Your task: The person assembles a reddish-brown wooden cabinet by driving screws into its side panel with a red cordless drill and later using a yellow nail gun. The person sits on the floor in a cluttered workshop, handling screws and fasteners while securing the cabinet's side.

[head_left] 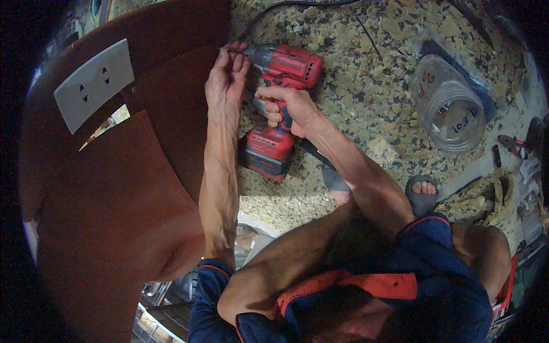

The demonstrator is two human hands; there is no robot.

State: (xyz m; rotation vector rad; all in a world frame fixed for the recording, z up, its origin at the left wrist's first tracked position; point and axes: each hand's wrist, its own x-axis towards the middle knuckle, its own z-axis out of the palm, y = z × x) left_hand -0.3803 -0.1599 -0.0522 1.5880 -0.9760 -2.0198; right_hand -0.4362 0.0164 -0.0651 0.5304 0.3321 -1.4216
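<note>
My right hand (289, 108) grips the handle of a red and black cordless drill (280, 103), its nose pointing left at the edge of a dark brown wooden panel (114, 188). At the drill's tip, the fingers of my left hand (227, 77) are pinched together against the panel edge; whether they hold a screw is too small to tell. A red battery pack sits at the drill's base. A grey socket plate (94, 84) is mounted on the panel to the left.
The speckled stone floor (366, 86) lies below. A clear plastic jar (452, 108) on its side rests at the right, with pliers (512, 144) and a coiled rope (486, 197) beyond. My sandalled foot (423, 191) stands nearby. A black cable (297, 4) runs across the top.
</note>
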